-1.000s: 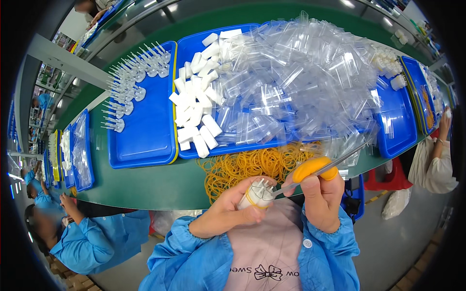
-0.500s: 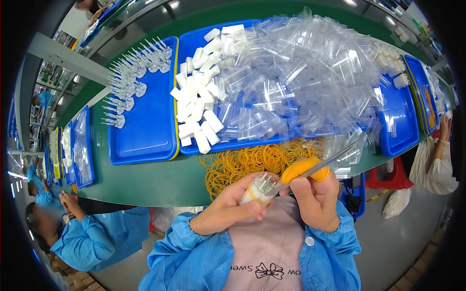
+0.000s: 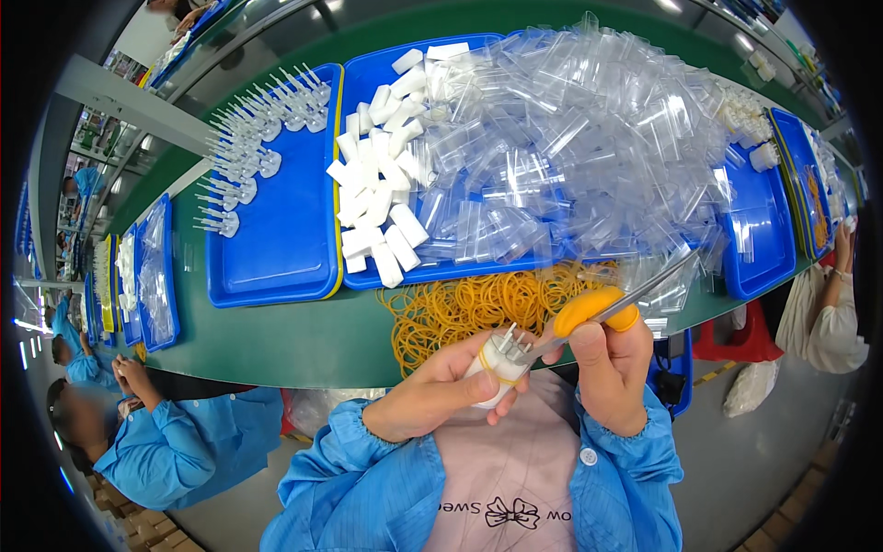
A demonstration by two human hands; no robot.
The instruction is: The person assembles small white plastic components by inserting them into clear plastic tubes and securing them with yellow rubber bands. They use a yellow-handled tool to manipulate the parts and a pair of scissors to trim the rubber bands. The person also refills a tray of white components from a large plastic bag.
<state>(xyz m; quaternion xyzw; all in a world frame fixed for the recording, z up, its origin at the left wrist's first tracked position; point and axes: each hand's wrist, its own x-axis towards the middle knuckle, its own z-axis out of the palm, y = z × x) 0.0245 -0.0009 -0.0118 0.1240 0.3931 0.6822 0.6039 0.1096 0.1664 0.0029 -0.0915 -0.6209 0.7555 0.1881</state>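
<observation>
The green table (image 3: 276, 340) runs across the view and carries several blue trays. The middle blue tray (image 3: 432, 271) is mostly covered by a big heap of clear plastic pieces (image 3: 589, 147), and white caps (image 3: 382, 184) lie at its left side. The left blue tray (image 3: 285, 239) holds clear pointed parts (image 3: 244, 152) standing in rows along its left edge. On the table near the front edge, just before the person, lies a pile of yellow rubber bands (image 3: 478, 308).

Below this pile, in front of the chest and away from the table surface, the left hand (image 3: 432, 400) is closed around a small white bundle (image 3: 497, 363), whose clear tips point up and which has a yellow rubber band around it. The right hand (image 3: 612, 377) is just beside it, to the right, closed around the yellow handle of a metal tool (image 3: 589, 313). The lower end of the tool touches the top of the bundle, and its long metal part goes up to the right over the table edge.

At the lower left, another person in a blue coat (image 3: 175, 451) sits at the same table.
</observation>
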